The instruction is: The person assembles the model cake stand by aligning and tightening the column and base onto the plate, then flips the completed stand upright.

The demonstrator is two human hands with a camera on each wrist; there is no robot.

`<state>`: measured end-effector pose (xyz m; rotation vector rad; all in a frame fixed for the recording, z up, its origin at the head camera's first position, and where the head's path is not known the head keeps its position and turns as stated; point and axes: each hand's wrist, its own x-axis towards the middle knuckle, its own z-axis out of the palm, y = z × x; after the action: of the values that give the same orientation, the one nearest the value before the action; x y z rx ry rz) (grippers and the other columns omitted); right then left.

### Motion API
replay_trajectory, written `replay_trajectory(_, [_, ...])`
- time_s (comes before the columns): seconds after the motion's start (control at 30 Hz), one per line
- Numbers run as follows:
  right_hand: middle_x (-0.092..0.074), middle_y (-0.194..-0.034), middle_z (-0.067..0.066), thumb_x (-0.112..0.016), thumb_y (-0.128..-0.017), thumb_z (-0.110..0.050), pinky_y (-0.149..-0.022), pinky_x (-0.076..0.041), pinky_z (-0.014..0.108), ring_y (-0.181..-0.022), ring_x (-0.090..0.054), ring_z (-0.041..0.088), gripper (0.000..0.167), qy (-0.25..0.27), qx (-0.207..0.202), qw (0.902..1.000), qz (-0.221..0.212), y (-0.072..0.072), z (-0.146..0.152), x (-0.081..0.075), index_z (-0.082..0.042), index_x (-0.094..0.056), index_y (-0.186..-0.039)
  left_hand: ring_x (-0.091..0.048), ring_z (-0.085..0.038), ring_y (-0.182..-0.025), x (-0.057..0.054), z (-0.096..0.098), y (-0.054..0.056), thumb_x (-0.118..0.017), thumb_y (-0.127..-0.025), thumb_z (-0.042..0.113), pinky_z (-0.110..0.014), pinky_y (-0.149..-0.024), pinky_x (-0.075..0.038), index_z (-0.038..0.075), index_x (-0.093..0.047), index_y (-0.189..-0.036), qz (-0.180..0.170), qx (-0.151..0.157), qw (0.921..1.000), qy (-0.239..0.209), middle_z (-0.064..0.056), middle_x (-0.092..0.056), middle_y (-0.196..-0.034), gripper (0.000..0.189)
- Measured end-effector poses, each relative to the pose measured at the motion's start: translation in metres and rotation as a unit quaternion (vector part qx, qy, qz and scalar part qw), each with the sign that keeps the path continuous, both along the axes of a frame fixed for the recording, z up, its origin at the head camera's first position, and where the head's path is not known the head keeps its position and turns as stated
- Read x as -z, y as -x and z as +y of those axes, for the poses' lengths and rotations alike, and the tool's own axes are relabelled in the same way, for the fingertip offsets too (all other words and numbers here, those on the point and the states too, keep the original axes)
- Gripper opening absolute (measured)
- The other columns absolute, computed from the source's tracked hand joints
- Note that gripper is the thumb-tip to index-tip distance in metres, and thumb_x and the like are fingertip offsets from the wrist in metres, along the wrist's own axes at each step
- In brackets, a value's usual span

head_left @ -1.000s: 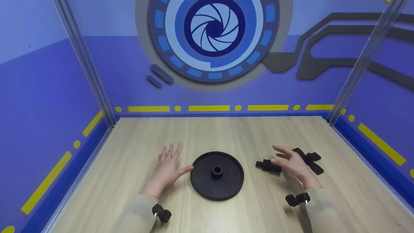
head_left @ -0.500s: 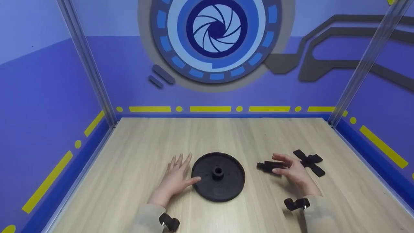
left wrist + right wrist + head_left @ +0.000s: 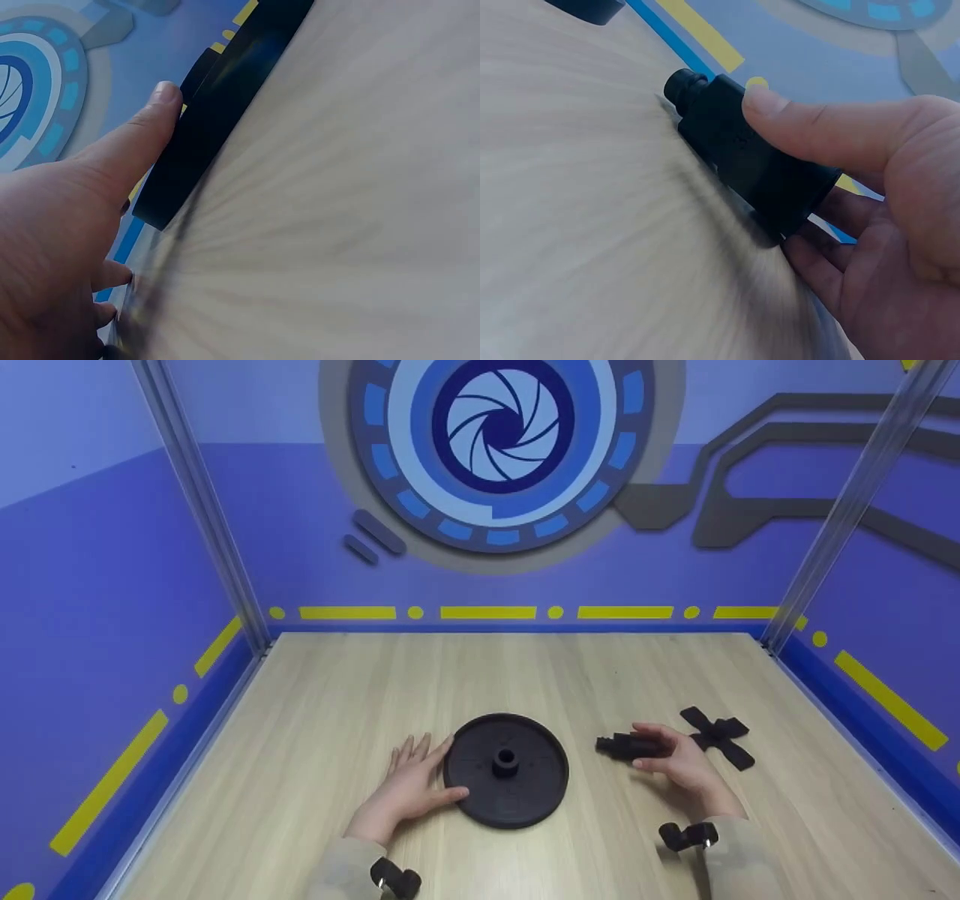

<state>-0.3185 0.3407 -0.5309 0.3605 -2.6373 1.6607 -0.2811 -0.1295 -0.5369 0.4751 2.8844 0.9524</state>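
A black round base (image 3: 517, 799) with a raised centre socket (image 3: 505, 762) lies flat on the table in the head view. My left hand (image 3: 409, 787) is at its left side, fingers nearly straight along the edge and thumb over the rim. The left wrist view shows that thumb (image 3: 142, 127) against the black rim (image 3: 210, 112). My right hand (image 3: 682, 761) pinches a black stepped plastic post (image 3: 626, 745), thumb on the near side and forefinger on the far side. In the right wrist view the post (image 3: 757, 161) has a narrow round end; other fingers curl behind its wide end.
A black four-bladed piece (image 3: 720, 733) like a fan blade lies just beyond my right hand. The wooden table (image 3: 360, 682) is bounded by blue panels and metal corner posts (image 3: 214, 502). Wrist cameras (image 3: 688, 835) sit over both sleeves.
My left hand has moved right and nearer to me, up to the base's edge, its thumb now over the rim. My right hand has lowered and its fingers have closed around the post.
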Motion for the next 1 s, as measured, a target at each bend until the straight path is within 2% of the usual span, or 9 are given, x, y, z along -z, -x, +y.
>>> replay_trajectory(0.17, [-0.059, -0.143, 0.028, -0.084, -0.080, -0.001, -0.101, -0.037, 0.003, -0.115, -0.058, -0.010, 0.068, 0.002, 0.002, 1.0000, 0.001, 0.0010, 0.0004, 0.0040, 0.007, -0.056, -0.141, -0.006, -0.052, -0.158, 0.0023, 0.0003, 0.0004, -0.073, -0.086, 0.063, -0.066, -0.130, -0.002, 0.018, -0.037, -0.161, -0.003, -0.005, 1.0000, -0.001, -0.028, -0.021, -0.169, 0.094])
replay_trajectory(0.3, [-0.060, -0.142, 0.028, -0.083, -0.080, -0.001, -0.101, -0.038, 0.004, -0.118, -0.059, -0.004, 0.066, -0.010, 0.005, 0.9999, 0.006, 0.0002, 0.0005, 0.0060, 0.007, -0.057, -0.140, -0.005, -0.052, -0.158, 0.0042, 0.0003, 0.0002, -0.073, -0.086, 0.063, -0.066, -0.130, 0.000, 0.019, -0.037, -0.161, -0.003, -0.004, 1.0000, -0.005, -0.027, -0.020, -0.169, 0.094])
replay_trajectory(0.43, [-0.061, -0.143, 0.024, -0.085, -0.079, -0.004, -0.101, -0.035, 0.003, -0.122, -0.057, -0.001, 0.064, -0.036, 0.024, 0.9991, 0.002, -0.0003, 0.0005, 0.0052, 0.002, -0.060, -0.138, -0.004, -0.051, -0.158, 0.0056, 0.0010, 0.0006, -0.072, -0.086, 0.063, -0.066, -0.130, 0.001, 0.020, -0.036, -0.161, -0.003, -0.004, 1.0000, -0.005, -0.027, -0.020, -0.169, 0.093])
replay_trajectory(0.6, [-0.063, -0.141, 0.024, -0.085, -0.080, -0.005, -0.100, -0.035, 0.003, -0.121, -0.058, 0.003, 0.061, -0.053, 0.035, 0.9979, 0.008, -0.0013, -0.0002, 0.0045, 0.001, -0.063, -0.136, -0.005, -0.050, -0.159, 0.0063, 0.0010, 0.0004, -0.071, -0.086, 0.065, -0.065, -0.130, 0.001, 0.021, -0.036, -0.161, -0.002, -0.007, 1.0000, -0.003, -0.026, -0.020, -0.170, 0.094])
replay_trajectory(0.83, [-0.063, -0.140, 0.023, -0.083, -0.082, -0.007, -0.100, -0.033, 0.003, -0.115, -0.056, -0.005, 0.057, -0.053, 0.050, 0.9973, -0.002, -0.0024, -0.0001, 0.0038, 0.000, -0.064, -0.135, -0.006, -0.050, -0.159, 0.0066, 0.0001, -0.0002, -0.071, -0.086, 0.067, -0.064, -0.130, 0.001, 0.021, -0.037, -0.161, 0.003, -0.006, 1.0000, -0.005, -0.026, -0.020, -0.170, 0.094])
replay_trajectory(1.0, [-0.062, -0.140, 0.025, -0.081, -0.084, -0.006, -0.097, -0.038, 0.004, -0.112, -0.056, -0.008, 0.056, -0.049, 0.038, 0.9980, -0.009, -0.0029, -0.0019, 0.0013, 0.001, -0.062, -0.136, -0.006, -0.050, -0.159, 0.0070, -0.0005, -0.0011, -0.071, -0.086, 0.066, -0.065, -0.130, 0.000, 0.021, -0.036, -0.161, 0.001, -0.005, 1.0000, -0.004, -0.026, -0.020, -0.170, 0.094])
